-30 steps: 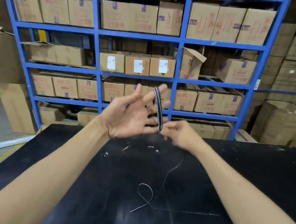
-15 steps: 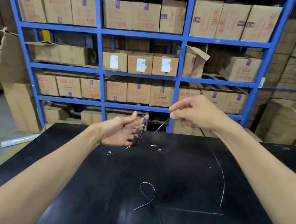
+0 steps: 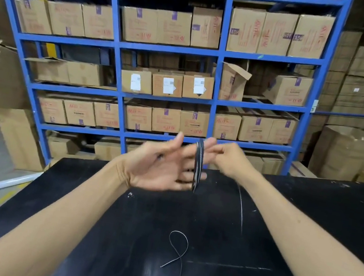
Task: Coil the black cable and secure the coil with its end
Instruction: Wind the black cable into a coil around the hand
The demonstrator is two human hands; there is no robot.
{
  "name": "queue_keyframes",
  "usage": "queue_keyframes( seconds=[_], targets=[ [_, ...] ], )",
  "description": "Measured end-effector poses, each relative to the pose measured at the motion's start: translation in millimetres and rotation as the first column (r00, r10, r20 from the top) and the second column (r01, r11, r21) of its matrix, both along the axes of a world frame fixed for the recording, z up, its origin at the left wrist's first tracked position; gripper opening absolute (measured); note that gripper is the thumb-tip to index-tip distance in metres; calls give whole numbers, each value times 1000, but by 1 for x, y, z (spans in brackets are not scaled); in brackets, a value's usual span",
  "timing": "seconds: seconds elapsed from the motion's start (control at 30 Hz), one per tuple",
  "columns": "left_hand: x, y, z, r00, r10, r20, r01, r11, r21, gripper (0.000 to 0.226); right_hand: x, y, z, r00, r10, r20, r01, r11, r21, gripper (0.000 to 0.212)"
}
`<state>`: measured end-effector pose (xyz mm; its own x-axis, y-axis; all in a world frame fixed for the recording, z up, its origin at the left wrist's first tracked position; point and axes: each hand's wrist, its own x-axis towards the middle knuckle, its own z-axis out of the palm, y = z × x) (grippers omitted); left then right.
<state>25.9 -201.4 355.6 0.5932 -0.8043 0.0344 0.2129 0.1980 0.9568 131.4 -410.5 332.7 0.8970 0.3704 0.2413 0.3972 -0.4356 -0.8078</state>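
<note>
Black cable (image 3: 197, 164) is wound in several turns around the extended fingers (image 3: 191, 155) of the left hand (image 3: 162, 168), palm open and facing up, the turns bunched near the fingertips. The left hand is not clenched; it serves as a former, with the thumb raised clear of the loops.

Change noted: half a second ago the right hand (image 3: 230, 159) was raised above and to the right of the coil, drawing a strand taut. It has now come down and closed in beside the coil, just past the left fingertips, and another turn appears to have been laid on. The left hand has also lifted from its lower position near the table edge.

The right hand is pinched shut on the cable's running part right next to the wound turns (the exact finger contact is blurred). From that pinch a thin strand (image 3: 240, 209) drops toward the black table (image 3: 90, 230) and runs on toward the wearer. A loose loop and free end (image 3: 178, 247) lie flat on the table, well below the grip.

Judgement: coiling is under way, not complete. A fair length remains unwound, so more wraps are needed before the end can be used to bind the coil. Risk: the turns sit close to the fingertips and could slip off.
</note>
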Motion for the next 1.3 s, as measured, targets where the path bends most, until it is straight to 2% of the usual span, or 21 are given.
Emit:
queue_keyframes(
  seconds=[0.1, 0.2, 0.27, 0.37, 0.47, 0.53, 0.6, 0.7, 0.8, 0.9, 1.03, 1.13, 1.2, 1.3],
  targets=[
    [10, 23, 22, 975, 220, 35, -213, 967, -137, 58, -23, 9, -34, 991, 81, -111, -75, 996, 54, 14],
    [23, 51, 31, 901, 433, 11, -421, 883, -209, 55, -45, 12, -48, 975, 143, -171, -125, 986, 108, 20],
    [31, 67, 26, 854, 519, -28, -515, 837, -182, 53, -55, 8, -42, 967, 174, -185, -156, 982, 109, 23],
    [39, 83, 9, 817, 575, -42, -577, 813, -78, 52, -63, -3, -14, 971, 181, -156, -179, 984, 23, 25],
    [45, 84, -7, 807, 590, 10, -586, 800, 125, 53, -65, -13, 27, 969, 225, -100, -229, 973, -37, 21],
    [48, 74, -17, 839, 541, 62, -533, 793, 296, 54, -63, -15, 55, 969, 243, -34, -245, 967, -72, 22],
    [46, 59, -25, 889, 447, 98, -442, 787, 431, 48, -55, -14, 80, 973, 214, 81, -204, 972, -118, 25],
    [34, 32, -31, 971, 232, 48, -226, 848, 480, 56, -34, -9, 96, 955, 107, 276, -63, 984, -166, 27],
    [17, 13, -24, 1000, 18, 7, -19, 933, 358, 54, -13, -10, 85, 945, 42, 325, 11, 987, -159, 17],
    [3, 10, -4, 1000, -15, -8, 16, 990, 142, 54, -3, -10, 53, 975, 101, 198, -76, 989, -130, 8],
    [6, 26, 17, 989, 148, -18, -149, 980, -129, 57, -14, 10, -5, 986, 168, 8, -168, 985, -30, 20],
    [19, 41, 26, 940, 340, 7, -329, 915, -232, 55, -41, 22, -36, 960, 270, -78, -267, 962, 46, 26],
    [29, 53, 26, 876, 481, -33, -474, 848, -237, 53, -58, 25, -42, 948, 305, -96, -302, 952, 43, 27],
    [41, 69, 11, 796, 604, -47, -606, 791, -82, 53, -69, 21, -27, 956, 286, -65, -289, 957, -40, 22]
  ],
)
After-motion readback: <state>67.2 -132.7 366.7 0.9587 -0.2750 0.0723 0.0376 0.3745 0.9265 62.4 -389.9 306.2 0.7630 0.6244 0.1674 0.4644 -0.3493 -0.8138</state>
